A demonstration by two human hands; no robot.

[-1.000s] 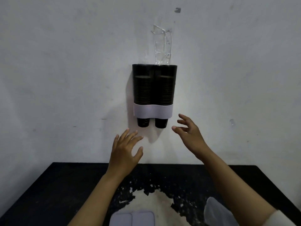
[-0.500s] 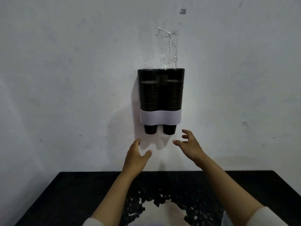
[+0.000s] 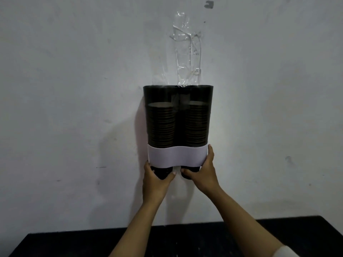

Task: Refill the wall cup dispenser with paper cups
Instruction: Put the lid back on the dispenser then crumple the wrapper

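A dark twin-tube cup dispenser (image 3: pixel 178 97) hangs on the white wall, with a white band (image 3: pixel 177 156) around its lower part. Each tube holds a tall stack of dark paper cups (image 3: pixel 161 125), and the right stack (image 3: pixel 197 124) stands level with the left. The lowest cup (image 3: pixel 163 173) pokes out under the left tube, and my left hand (image 3: pixel 155 179) wraps around it. My right hand (image 3: pixel 203 173) grips the cup (image 3: pixel 187 174) under the right tube, with its fingers reaching up along the band's right edge.
Clear tape (image 3: pixel 187 49) runs up the wall from the dispenser's top. A black table (image 3: pixel 300 236) stands against the wall below, its edge showing at the bottom of the view.
Both hands rose from open below the dispenser and closed around the cups at its two outlets. The view moved closer to the wall and tilted up.
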